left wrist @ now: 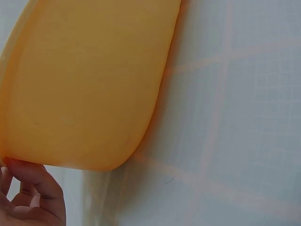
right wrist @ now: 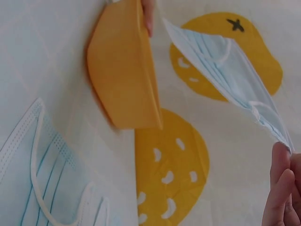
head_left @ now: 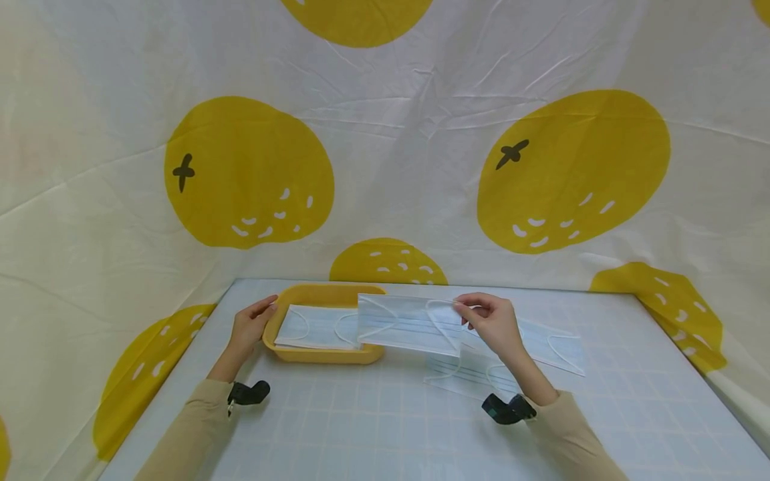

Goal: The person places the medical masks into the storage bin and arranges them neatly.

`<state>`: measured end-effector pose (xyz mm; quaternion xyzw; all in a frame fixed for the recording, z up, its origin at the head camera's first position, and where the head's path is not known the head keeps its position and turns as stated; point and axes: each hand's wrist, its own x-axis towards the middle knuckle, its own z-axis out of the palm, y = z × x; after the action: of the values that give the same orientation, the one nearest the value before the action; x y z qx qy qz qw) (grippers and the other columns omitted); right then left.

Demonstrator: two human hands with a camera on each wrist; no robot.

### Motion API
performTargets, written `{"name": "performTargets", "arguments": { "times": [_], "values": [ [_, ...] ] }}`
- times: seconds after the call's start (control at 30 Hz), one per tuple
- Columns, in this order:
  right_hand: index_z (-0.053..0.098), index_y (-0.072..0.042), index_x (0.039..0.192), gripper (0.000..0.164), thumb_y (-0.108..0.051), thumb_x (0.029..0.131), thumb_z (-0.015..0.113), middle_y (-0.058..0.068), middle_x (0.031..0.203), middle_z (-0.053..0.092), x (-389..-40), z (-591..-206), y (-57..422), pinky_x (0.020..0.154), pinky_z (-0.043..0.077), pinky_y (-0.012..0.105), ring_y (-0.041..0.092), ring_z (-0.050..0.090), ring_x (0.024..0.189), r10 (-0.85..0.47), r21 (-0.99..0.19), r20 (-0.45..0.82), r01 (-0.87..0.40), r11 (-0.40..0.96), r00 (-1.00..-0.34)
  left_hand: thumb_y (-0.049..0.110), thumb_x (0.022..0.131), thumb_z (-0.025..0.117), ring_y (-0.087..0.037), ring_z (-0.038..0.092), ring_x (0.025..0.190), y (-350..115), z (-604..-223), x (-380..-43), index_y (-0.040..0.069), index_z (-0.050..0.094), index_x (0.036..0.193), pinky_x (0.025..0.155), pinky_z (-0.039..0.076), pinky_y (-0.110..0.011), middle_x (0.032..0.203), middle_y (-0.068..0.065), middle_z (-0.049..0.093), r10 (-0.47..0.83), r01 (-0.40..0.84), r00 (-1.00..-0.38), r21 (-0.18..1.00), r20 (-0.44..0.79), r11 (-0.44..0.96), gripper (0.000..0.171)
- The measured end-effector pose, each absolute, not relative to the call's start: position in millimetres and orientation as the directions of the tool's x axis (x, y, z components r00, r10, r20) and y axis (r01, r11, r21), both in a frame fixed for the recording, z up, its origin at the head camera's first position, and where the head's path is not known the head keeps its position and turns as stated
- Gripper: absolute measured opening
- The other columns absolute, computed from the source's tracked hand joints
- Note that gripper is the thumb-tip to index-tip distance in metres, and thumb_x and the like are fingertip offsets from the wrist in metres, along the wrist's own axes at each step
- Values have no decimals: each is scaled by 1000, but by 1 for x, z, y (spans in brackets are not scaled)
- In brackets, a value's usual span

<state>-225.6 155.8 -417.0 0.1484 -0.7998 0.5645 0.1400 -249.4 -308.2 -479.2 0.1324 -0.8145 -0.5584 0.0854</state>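
Observation:
A light-blue face mask (head_left: 409,324) hangs in the air, pinched at its right edge by my right hand (head_left: 493,321). Its left end overlaps the right part of the yellow tray (head_left: 327,357) in the head view. Inside that tray lies another mask, or a stack of them (head_left: 315,327), with white ear loops. At the tray's left end, my left hand (head_left: 249,327) grips the rim between thumb and fingers; the left wrist view shows the thumb (left wrist: 37,176) against the tray wall. The right wrist view shows the held mask (right wrist: 230,80) edge-on, above fingers (right wrist: 280,188).
Two more masks lie flat on the table right of the tray: one nearer (head_left: 469,377), one farther right (head_left: 556,344), partly behind my right hand. A white curtain (head_left: 409,167) with yellow fruit prints rises behind the pale gridded table (head_left: 361,427).

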Motion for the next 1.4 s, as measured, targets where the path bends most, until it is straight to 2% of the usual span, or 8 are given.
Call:
{"name": "performTargets", "arguments": {
  "times": [0.27,0.4,0.5,0.67,0.77,0.97,1.1,1.4],
  "values": [
    [72,3,98,19,-11,86,72,22,89,69,-229,-417,143,57,55,29,12,59,57,-75,-885,367,-373,277,-927,34,99,51,6,52,83,-306,-477,-249,13,49,142,66,50,-12,138,-18,51,-323,-141,-946,929,-25,343,47],
    [71,6,98,18,-7,87,70,25,89,69,-224,-408,135,57,56,30,22,61,59,-73,-891,341,-347,293,-937,34,99,51,6,52,84,-306,-476,-249,13,49,142,66,50,-12,140,-18,50,-320,-151,-947,928,-37,339,48],
    [70,8,98,17,-5,87,69,26,90,68,-218,-399,128,57,55,28,20,60,58,-76,-889,332,-339,308,-940,34,99,51,4,52,87,-306,-476,-249,13,48,142,68,50,-12,141,-18,49,-316,-156,-948,928,-44,338,48],
    [70,7,99,19,-8,88,69,24,91,69,-223,-403,120,57,54,25,5,56,55,-84,-892,328,-338,300,-941,34,99,51,4,52,88,-308,-477,-250,13,48,142,69,50,-11,142,-17,49,-314,-154,-948,932,-46,329,48],
    [72,4,99,20,-12,87,71,22,91,70,-234,-416,117,57,55,27,9,58,55,-83,-896,333,-342,284,-939,34,99,52,6,52,87,-309,-478,-250,14,48,142,69,50,-11,141,-17,49,-317,-153,-947,934,-46,322,47],
    [73,0,96,20,-17,86,73,19,89,70,-243,-424,109,56,54,25,23,62,59,-92,-897,348,-360,258,-933,33,99,51,-3,54,95,-306,-476,-250,14,49,142,69,50,-11,140,-16,50,-328,-163,-943,933,-51,322,46],
    [73,0,96,19,-16,86,73,18,88,70,-245,-423,101,56,53,22,25,62,60,-89,-905,335,-347,247,-938,34,99,51,-9,54,103,-304,-474,-251,15,49,142,70,50,-10,141,-15,49,-331,-171,-942,933,-60,317,47],
    [73,1,99,23,-17,86,73,19,90,71,-251,-426,84,55,52,20,26,63,62,-94,-921,295,-309,237,-951,33,99,52,-7,55,102,-308,-473,-249,14,48,142,72,52,-12,141,-16,49,-306,-162,-950,930,-57,330,47]
  ]
}}
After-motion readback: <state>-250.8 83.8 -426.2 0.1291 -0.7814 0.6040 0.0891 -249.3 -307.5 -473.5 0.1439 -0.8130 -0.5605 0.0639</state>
